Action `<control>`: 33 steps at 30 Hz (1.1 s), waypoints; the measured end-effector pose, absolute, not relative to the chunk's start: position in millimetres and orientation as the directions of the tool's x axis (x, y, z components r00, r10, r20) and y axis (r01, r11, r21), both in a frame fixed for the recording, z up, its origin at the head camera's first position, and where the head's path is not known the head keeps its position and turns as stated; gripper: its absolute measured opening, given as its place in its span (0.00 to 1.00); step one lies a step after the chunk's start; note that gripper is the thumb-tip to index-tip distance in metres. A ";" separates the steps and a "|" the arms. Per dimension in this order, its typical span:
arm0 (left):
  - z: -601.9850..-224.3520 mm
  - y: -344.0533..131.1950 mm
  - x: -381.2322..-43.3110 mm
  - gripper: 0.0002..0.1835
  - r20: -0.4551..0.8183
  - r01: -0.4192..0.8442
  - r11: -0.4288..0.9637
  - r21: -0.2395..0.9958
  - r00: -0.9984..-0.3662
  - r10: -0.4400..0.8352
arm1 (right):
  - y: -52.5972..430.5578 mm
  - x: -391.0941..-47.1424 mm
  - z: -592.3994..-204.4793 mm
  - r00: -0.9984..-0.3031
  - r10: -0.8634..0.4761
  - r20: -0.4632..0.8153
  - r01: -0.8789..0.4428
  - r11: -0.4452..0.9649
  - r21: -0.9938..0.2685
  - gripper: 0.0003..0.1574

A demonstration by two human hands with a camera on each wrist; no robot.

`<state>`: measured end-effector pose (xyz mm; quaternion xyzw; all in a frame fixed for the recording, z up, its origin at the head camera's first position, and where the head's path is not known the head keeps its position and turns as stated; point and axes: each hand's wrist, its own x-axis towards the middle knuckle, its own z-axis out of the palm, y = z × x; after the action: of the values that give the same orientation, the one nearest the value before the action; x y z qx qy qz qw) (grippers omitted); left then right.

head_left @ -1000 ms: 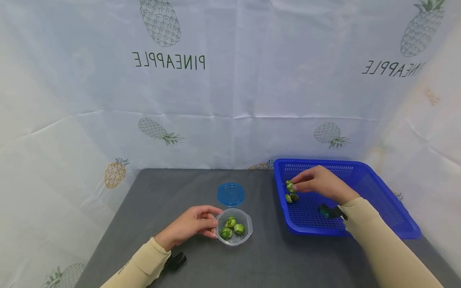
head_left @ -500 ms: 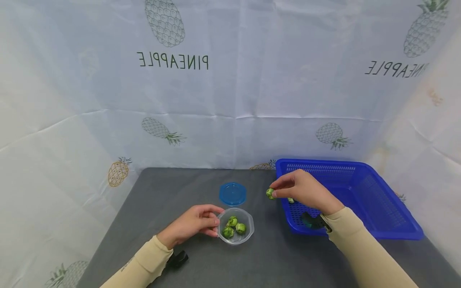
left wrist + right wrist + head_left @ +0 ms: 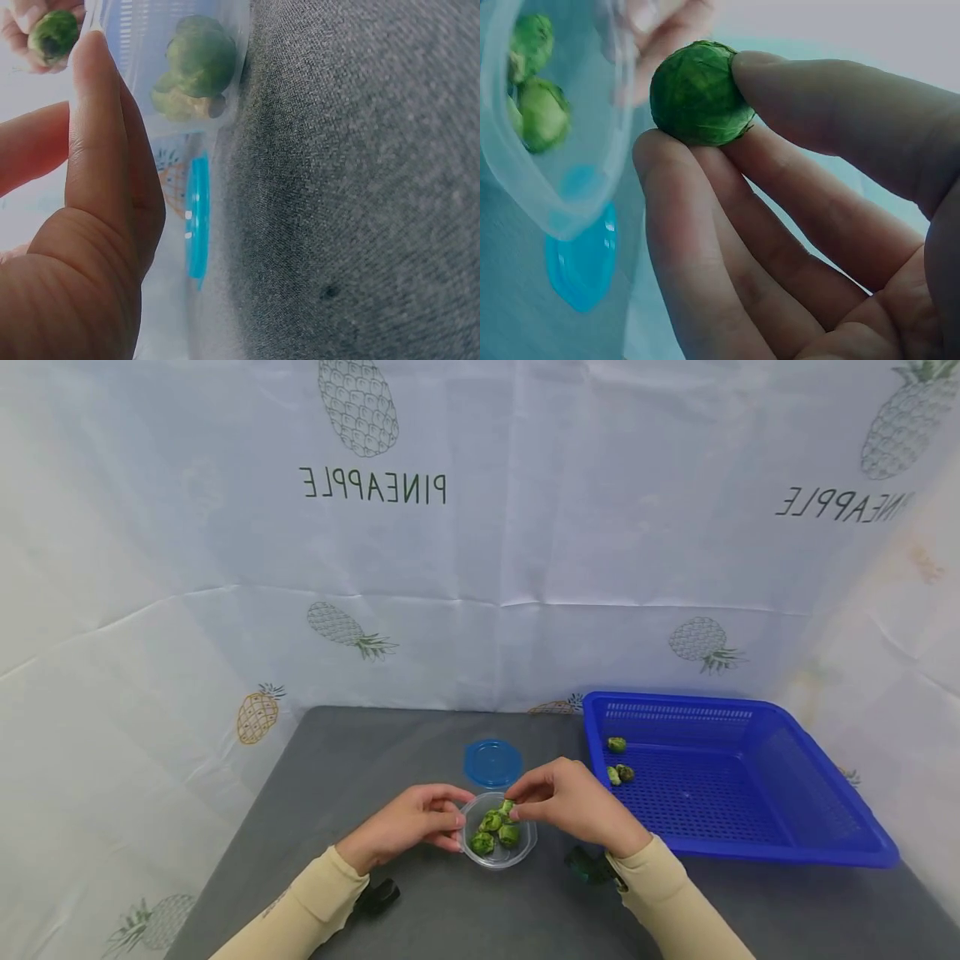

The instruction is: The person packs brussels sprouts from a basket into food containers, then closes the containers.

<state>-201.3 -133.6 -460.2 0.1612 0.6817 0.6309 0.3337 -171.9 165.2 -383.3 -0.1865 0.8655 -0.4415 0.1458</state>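
My left hand (image 3: 405, 823) pinches the rim of a small clear plastic container (image 3: 500, 858) between thumb and fingers at its left side. The container stands upright on the grey table, with 3 green Brussels sprouts (image 3: 482, 842) inside. Right over its far right rim is my right hand (image 3: 576, 803), holding another Brussels sprout (image 3: 701, 94) between thumb and fingertips. That sprout is whole and leafy in the right wrist view, beside the container wall (image 3: 592, 142). In the left wrist view the left thumb (image 3: 97, 142) presses on the container's edge.
A round blue lid (image 3: 492, 763) lies just behind the container. To the right stands a blue perforated basket (image 3: 697, 793) with 3 sprouts (image 3: 617, 744) along its left side. A white pineapple-print cloth (image 3: 480, 527) hangs behind the grey table (image 3: 360, 743).
My right hand has picked a sprout out of the blue basket and carried it left to the container. The left hand has stayed at the container's rim.
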 end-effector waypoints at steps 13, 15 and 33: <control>-461.0 -131.1 -201.0 0.25 -0.250 -0.203 0.149 0.968 -0.723 0.644 | 149.1 -161.0 -405.0 -0.888 -0.452 -0.088 -0.212 0.570 -0.794 0.11; -461.3 -130.9 -200.2 0.26 -0.251 -0.205 0.147 0.968 -0.722 0.645 | 147.9 -159.9 -405.7 -0.883 -0.460 -0.092 -0.215 0.572 -0.792 0.11; -460.3 -131.7 -201.5 0.26 -0.251 -0.204 0.148 0.968 -0.725 0.641 | 139.9 -160.4 -409.6 -0.866 -0.494 -0.084 -0.262 0.590 -0.764 0.09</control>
<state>-201.5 -131.7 -460.3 0.1607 0.6801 0.6325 0.3339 -160.4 139.9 -409.6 -0.2147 0.8796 -0.3988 0.1452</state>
